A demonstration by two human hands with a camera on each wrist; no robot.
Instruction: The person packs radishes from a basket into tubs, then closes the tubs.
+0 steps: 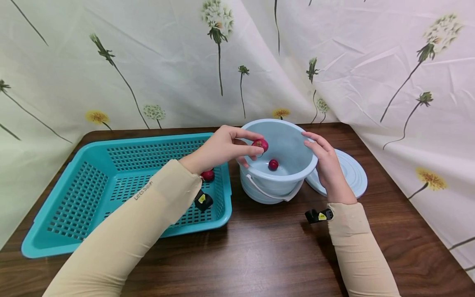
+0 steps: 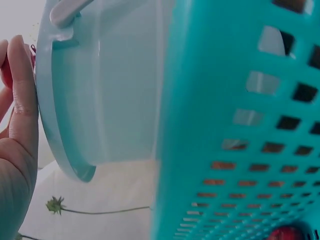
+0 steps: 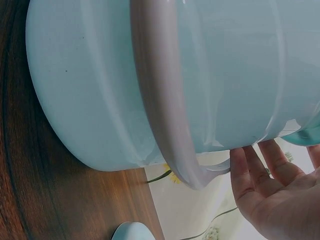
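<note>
My left hand (image 1: 231,144) pinches a small round magenta-red fruit (image 1: 260,144) above the left side of a pale blue bucket (image 1: 276,192). In the left wrist view, that hand (image 2: 17,120) is beside the bucket's rim, with the fruit partly hidden behind its fingers. A second red fruit (image 1: 273,165) lies on the bucket's floor. At the bucket's right rim, my right hand (image 1: 326,165) holds the edge, its fingertips over the top. The right wrist view has this hand (image 3: 275,185) against the bucket's upper side, close to the handle (image 3: 165,100).
A turquoise perforated basket (image 1: 92,144) takes up the left of the dark wooden table (image 1: 259,255), with a red fruit (image 1: 208,175) near its right end. The round pale blue lid (image 1: 354,173) lies right of the bucket. A flower-patterned cloth (image 1: 167,62) hangs behind.
</note>
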